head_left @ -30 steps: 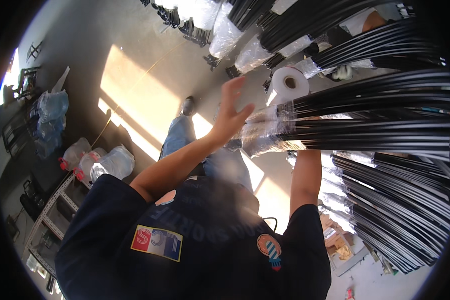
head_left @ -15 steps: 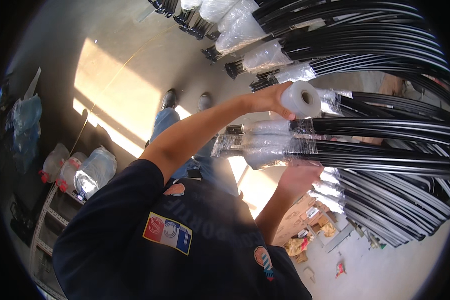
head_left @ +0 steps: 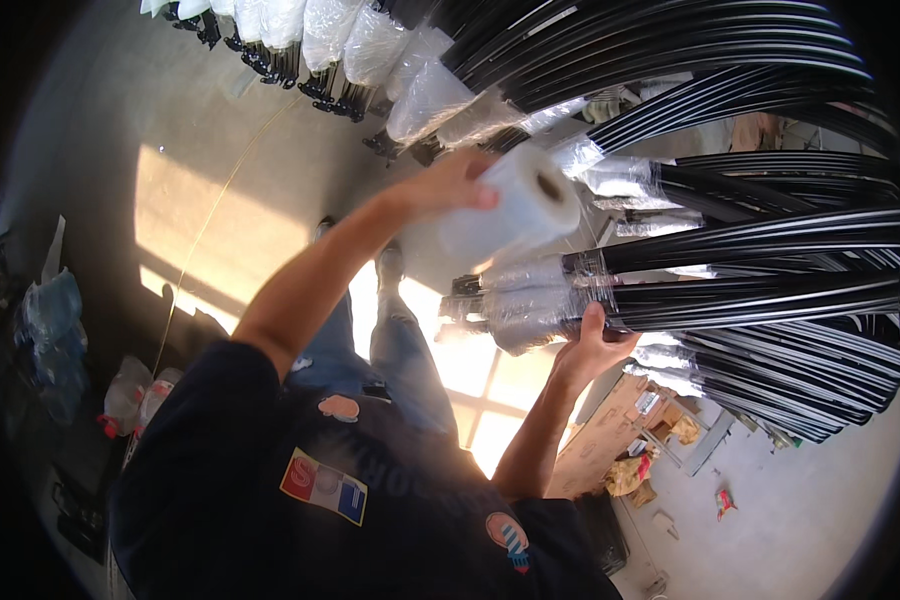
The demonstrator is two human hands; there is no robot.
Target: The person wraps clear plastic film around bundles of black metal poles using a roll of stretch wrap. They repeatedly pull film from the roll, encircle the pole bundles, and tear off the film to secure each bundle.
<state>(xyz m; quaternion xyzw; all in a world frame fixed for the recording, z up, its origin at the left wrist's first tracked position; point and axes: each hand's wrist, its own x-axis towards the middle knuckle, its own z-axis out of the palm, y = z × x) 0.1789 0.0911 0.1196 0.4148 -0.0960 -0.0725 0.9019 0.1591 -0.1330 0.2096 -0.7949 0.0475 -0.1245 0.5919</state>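
Observation:
My left hand (head_left: 448, 184) grips a roll of clear stretch film (head_left: 518, 208) by its side, with the hollow core end facing right. The roll is slightly blurred and sits just above a bundle of long black rods (head_left: 750, 300). Clear film wrapping (head_left: 535, 300) covers the bundle near its left end. My right hand (head_left: 600, 345) holds the rods from below, beside the wrapped part. Its thumb is up on the near side, and the other fingers are hidden beneath the rods.
Many more black rod bundles (head_left: 670, 60) with film-wrapped ends (head_left: 425, 100) fan out at the top and right. Large plastic bottles (head_left: 127, 385) stand at the left. Cardboard (head_left: 610, 425) lies at the lower right, and a small red wrapper (head_left: 725, 503) is on the floor.
My left hand has moved left with the film roll, away from the far side of the bundle. My right hand's thumb now shows against the rods. The whole view has shifted.

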